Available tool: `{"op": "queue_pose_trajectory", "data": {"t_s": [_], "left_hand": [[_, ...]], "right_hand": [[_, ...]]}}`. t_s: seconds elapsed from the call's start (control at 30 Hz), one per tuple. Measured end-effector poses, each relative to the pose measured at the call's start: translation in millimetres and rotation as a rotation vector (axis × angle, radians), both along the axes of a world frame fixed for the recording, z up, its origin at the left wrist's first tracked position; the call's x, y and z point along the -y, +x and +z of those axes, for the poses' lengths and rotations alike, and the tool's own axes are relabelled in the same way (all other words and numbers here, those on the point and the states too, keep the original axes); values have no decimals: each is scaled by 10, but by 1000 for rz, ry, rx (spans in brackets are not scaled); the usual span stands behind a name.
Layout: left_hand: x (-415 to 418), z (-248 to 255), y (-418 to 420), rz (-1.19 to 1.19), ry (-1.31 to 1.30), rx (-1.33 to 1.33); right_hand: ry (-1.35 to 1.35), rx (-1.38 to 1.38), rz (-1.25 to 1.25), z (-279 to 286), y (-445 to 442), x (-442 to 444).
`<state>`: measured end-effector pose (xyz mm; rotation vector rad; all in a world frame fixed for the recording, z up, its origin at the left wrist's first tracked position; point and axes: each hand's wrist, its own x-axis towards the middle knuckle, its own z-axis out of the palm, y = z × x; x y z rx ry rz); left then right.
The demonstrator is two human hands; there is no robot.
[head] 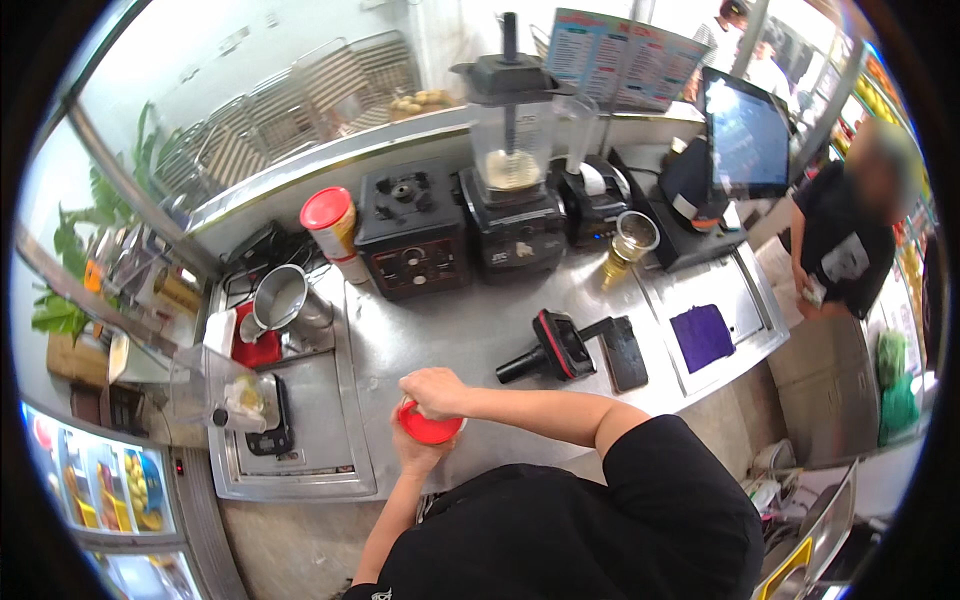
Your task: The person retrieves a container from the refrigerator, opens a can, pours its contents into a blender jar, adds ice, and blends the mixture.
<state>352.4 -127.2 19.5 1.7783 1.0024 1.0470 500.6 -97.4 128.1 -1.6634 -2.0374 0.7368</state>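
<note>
Low over the steel counter's front edge, my left hand (417, 450) wraps around the side of a round container with a red top (435, 429). My right hand (437, 394) is curled over the container's far rim, its fingers bent against the red top. What lies under those fingers is hidden. To the right of my hands, a black handheld device with a red trim (559, 349) lies on the counter, beside a dark phone (624, 354). At the left are a black kitchen scale (271, 439) and a clear blender jar (225, 394) on it.
Along the back stand a red-lidded can (330, 217), a black blender base (412, 259), and a blender (512, 225) with pale contents. A steel pitcher (285, 300), a clear cup (634, 236), a purple cloth (702, 337) and a touchscreen (748, 139) surround the counter. A person (847, 217) stands at right.
</note>
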Motion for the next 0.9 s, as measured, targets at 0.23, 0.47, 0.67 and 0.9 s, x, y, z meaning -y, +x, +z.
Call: {"op": "queue_pose_trajectory", "data": {"t_s": [0.23, 0.47, 0.67, 0.9], "left_hand": [[-50, 352, 29, -61, 157, -149], [50, 405, -7, 33, 35, -210], [253, 242, -108, 85, 1, -169], [641, 211, -304, -222, -383, -20]], "right_hand": [[29, -166, 134, 626, 8, 286], [559, -323, -404, 845, 456, 70], [162, 371, -328, -491, 748, -148], [61, 265, -341, -487, 577, 500]]}}
